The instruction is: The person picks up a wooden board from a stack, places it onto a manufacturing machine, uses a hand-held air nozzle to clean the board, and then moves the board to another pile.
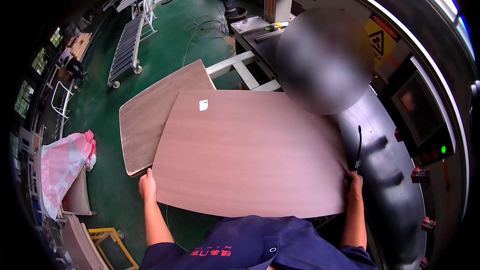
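Clasping a brown panel (245, 155) between left hand (148, 185) and right hand (355, 185), curled on opposite edges — overlapping another board (147, 117), beside black machine bed (395, 202).

So the green floor (102, 110) carries most of it: wheeled roller conveyor (126, 50) at 10 o'clock, yellow metal frame (102, 230) between 7 and 8, loose cable looping around between 11 and 12. There's also a black machine table (270, 54) near 1 o'clock, with some metal bars and a yellow-handled tool (279, 26) on it. Brown board (150, 112) around 9 has a reddish-brown panel (245, 150) overlapping it, can't tell if they're touching tbh.
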The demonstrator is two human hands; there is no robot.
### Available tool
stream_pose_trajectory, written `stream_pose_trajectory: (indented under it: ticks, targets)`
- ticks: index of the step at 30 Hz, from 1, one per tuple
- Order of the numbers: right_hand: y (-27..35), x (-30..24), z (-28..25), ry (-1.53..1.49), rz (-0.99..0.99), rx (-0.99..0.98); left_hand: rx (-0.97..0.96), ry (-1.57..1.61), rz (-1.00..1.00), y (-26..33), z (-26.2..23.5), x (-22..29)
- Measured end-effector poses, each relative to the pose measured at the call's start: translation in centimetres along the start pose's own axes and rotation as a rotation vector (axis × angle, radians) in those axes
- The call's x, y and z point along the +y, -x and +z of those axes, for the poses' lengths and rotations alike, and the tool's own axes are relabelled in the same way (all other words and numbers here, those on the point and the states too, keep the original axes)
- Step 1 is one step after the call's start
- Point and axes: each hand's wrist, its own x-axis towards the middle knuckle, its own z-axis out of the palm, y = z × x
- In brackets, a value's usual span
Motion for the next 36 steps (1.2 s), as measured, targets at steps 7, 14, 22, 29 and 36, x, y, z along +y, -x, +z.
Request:
stream_pose_trajectory:
  ticks: [7, 14, 22, 29, 36]
  targets:
    - [0.1, -2.7, 0.3, -0.218, 0.298, -0.179, -0.253, 0.107, 0.002, -3.6, 1.8, -1.0]
    - [0.5, 3.2, -3.8, -0.495, 0.283, -0.252, -0.303, 0.085, -0.044, -2.9, 3.4, 0.4]
    - [1.8, 3.9, 1.4, -0.851, 0.149, 0.057, -0.361, 0.156, -0.108, -2.4, 4.5, 1.0]
    - [-0.4, 2.1, 2.2, -0.907, 0.124, 0.106, -0.319, 0.26, -0.066, -4.0, 5.2, 0.0]
    - [-3.6, -0.2, 2.0, -0.92, 0.076, 0.001, -0.467, 0.285, -0.041, -5.5, 6.2, 0.7]
